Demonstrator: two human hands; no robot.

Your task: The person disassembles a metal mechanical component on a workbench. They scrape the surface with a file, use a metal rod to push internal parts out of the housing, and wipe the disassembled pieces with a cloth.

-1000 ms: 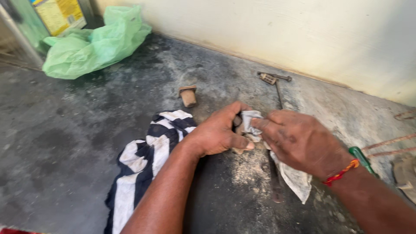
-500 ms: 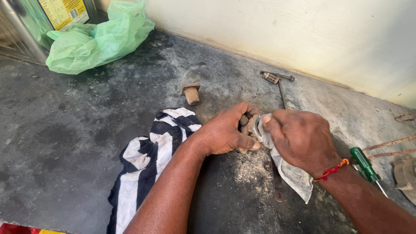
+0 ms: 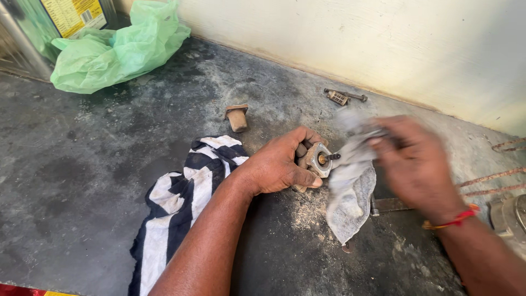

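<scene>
— Two hands at work, both low over the dark counter (image 3: 82,181). What is nearest to us?

— A striped blue and white cloth (image 3: 181,203) lies along the left forearm, running from the near edge toward the middle. Just past it the left hand (image 3: 279,164) is closed around a small metal part (image 3: 315,159), a flanged piece with a short threaded stud (image 3: 331,157). The fingers wrap its back and the thumb presses under the flange, so that grip is clamped on the part.

— Which way does the stud point?

— Its long axis lies roughly level and points right, straight at the right hand (image 3: 416,164). That hand is blurred with motion; it seems bunched on the top of a grey rag (image 3: 350,192), though I cannot tell how tightly. The rag hangs down between the two hands, its left edge just beside the stud tip.

— So which hand is nearer the part?

— The left one, which holds it. The right sits just beside it, with the rag between.

— And on the counter around them?

— Pale dust (image 3: 307,211) under the part. A flat metal strip (image 3: 389,205) lies behind the rag. Farther off stand a small brown block (image 3: 236,117) and a bolt-like fitting (image 3: 342,96) near the wall (image 3: 356,44). At the far left lies a green plastic bag (image 3: 115,49).
</scene>
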